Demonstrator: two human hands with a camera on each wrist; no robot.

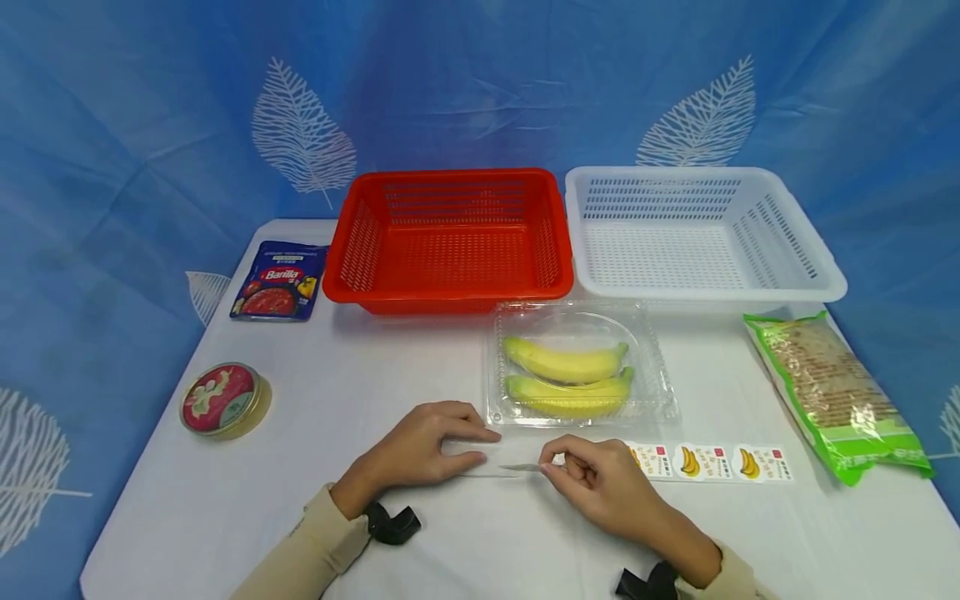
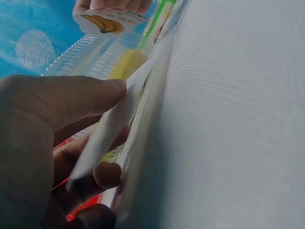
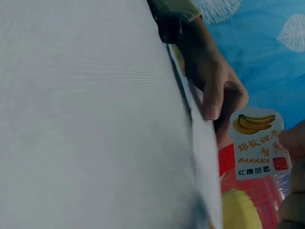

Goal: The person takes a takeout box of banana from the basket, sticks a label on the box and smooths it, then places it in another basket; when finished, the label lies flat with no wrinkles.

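Note:
My right hand (image 1: 603, 483) pinches a banana label sticker (image 3: 257, 148) between thumb and forefinger. The sticker is seen edge-on in the head view, held above the table, with its printed bananas and text showing in the right wrist view. My left hand (image 1: 427, 446) pinches the bare white end of the label strip (image 2: 138, 78), thumb on top and fingers under it. To the right, the strip still bears several banana labels (image 1: 701, 462), partly covered by my right hand. Just beyond both hands sits a clear plastic box (image 1: 652, 333) with two yellow bananas (image 1: 573, 397) inside.
A red basket (image 1: 450, 296) and a white basket (image 1: 712, 293) stand at the back. On the left lie a Barilla sauce pouch (image 1: 279, 282) and a round tin (image 1: 223, 402). A green-edged food packet (image 1: 840, 392) lies at the right table edge.

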